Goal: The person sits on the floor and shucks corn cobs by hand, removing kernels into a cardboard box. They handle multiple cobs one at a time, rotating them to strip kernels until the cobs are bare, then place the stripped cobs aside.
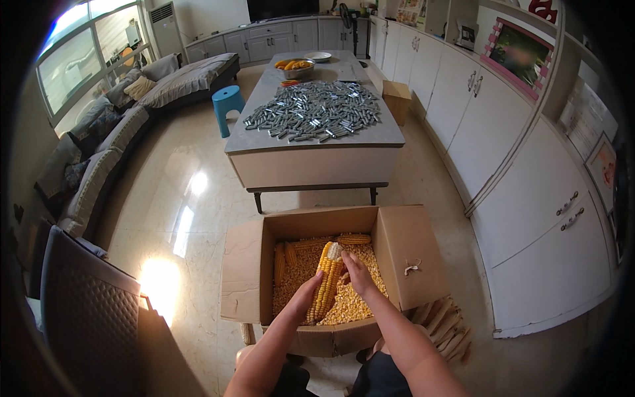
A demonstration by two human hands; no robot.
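Over a cardboard box (pixel 321 216) I hold an ear of corn (pixel 324 290), tilted, its upper end pale and bare of kernels. My left hand (pixel 306 293) is closed round the ear's left side. On the other side, my right hand (pixel 357 272) grips it near the bare tip, with some fingers hidden behind the cob. Loose yellow kernels (pixel 357 301) fill the box's right part, and browner kernels (pixel 294 288) lie to the left. More ears of corn (pixel 354 239) rest along the box's far and left walls.
Beyond the box stands a grey table (pixel 264 135) covered with many small metal cylinders (pixel 317 109). A bowl of corn (pixel 294 67) sits farther back. A blue stool (pixel 227 109) is left of the table. Dry husks or cobs (pixel 446 327) lie right of the box; white cabinets (pixel 456 112) line the right.
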